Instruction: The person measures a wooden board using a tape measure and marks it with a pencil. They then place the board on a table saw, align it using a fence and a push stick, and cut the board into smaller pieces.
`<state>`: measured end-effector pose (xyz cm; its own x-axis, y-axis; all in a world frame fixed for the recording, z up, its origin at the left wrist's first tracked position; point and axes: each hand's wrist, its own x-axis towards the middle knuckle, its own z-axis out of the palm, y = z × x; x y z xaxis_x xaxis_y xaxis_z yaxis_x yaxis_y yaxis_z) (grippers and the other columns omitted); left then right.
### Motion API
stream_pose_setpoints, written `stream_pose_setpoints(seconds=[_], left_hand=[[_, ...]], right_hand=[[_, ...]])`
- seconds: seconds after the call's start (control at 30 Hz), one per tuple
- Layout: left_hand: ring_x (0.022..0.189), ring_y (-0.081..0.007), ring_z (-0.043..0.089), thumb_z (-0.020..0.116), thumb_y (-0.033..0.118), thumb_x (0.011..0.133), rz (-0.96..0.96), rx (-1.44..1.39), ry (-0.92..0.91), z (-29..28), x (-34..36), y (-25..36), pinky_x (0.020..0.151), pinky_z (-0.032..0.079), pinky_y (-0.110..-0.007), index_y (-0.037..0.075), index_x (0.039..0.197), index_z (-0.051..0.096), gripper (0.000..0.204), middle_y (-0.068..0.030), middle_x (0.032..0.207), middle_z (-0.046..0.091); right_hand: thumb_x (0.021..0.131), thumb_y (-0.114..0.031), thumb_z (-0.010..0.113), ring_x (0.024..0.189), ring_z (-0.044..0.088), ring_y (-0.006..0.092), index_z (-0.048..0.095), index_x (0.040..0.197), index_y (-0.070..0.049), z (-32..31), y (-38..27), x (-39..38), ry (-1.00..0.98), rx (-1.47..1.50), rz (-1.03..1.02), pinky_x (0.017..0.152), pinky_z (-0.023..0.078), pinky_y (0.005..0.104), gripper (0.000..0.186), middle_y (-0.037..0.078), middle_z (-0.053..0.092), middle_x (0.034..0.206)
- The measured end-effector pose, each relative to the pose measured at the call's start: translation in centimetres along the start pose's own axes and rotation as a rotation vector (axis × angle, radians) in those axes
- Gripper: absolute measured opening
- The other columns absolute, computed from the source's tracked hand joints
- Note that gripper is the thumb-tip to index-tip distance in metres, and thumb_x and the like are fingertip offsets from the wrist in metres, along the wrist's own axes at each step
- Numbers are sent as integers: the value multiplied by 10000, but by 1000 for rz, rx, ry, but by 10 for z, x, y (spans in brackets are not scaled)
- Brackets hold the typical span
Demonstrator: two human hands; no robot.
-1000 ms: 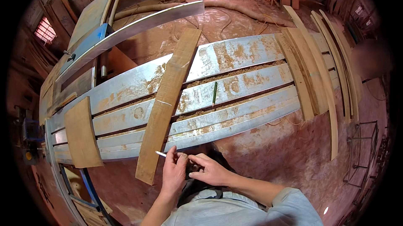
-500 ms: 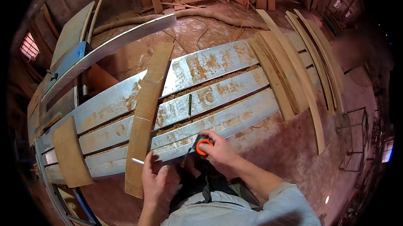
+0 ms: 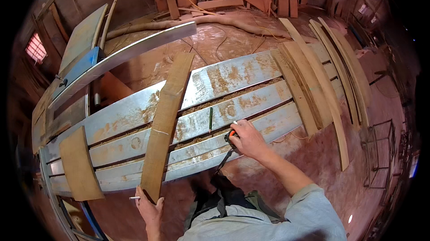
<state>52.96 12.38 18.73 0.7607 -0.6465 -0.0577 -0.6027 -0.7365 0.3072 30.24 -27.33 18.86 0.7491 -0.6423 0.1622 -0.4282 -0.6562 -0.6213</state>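
Note:
A long wooden board (image 3: 168, 106) lies slantwise across the slotted metal machine table (image 3: 224, 77), its near end overhanging the front edge. My left hand (image 3: 150, 212) grips that near end, thumb on one side and fingers on the other. A thin white stick like a cigarette (image 3: 134, 197) pokes out from its fingers. Over the table's front slats, my right hand (image 3: 250, 139) is closed round a black and orange tape measure (image 3: 230, 138), with a dark strap hanging below. A small white tip shows at its fingertips, too small to name. Just left of it lies a dark green pencil (image 3: 210, 120).
A short wide board (image 3: 80, 165) rests at the table's left end. Several long planks (image 3: 309, 84) are stacked across its right part. A raised metal fence (image 3: 125, 57) stands at the far left. Sawdust fills the slots. A metal frame rack (image 3: 380, 151) stands at right.
My left hand has come down onto the board's near end and taken hold of it. My right hand has moved forward and right with the tape measure, over the table slats.

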Motion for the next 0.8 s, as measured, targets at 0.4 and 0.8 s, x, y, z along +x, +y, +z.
stream_pose_setpoints(seconds=[0.4,0.8], left_hand=[[1377,-436,463,909,209,662,5,41,15,1,1,-2,1163,340,-501,-78,1533,281,1112,-322,1439,500],[1295,-458,509,869,218,662,15,25,44,2,4,2,1106,384,-515,-70,1521,318,1061,-304,1382,540]], right_hand=[[842,-241,789,1019,585,385,684,1022,-28,-21,39,44,-7,-317,49,881,501,476,298,190,618,1057],[849,-261,780,1044,593,389,686,1055,-33,-26,45,45,-8,-346,29,886,511,474,321,189,621,1066]])
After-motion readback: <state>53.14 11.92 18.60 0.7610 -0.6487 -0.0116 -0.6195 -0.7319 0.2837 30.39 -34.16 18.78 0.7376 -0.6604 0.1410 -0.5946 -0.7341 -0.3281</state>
